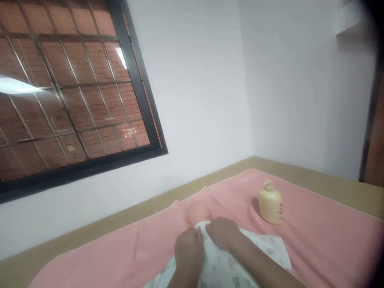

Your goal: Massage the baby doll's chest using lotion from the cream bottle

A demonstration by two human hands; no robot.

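Observation:
A doll lies on a pink towel (315, 240); its bare round head (198, 213) points toward the wall. A white patterned cloth (264, 248) covers the doll's body. My left hand (189, 252) and my right hand (223, 234) are side by side at the top edge of that cloth, just below the head. Both hands have their fingers curled down onto the fabric, gripping it. A cream-coloured bottle (271, 206) stands upright on the towel to the right of the head, apart from my hands.
The towel lies on a tan surface (345, 188) set into a corner of white walls. A dark-framed barred window (75, 88) showing a brick wall is at upper left. A brown door frame (373, 132) stands at the right edge.

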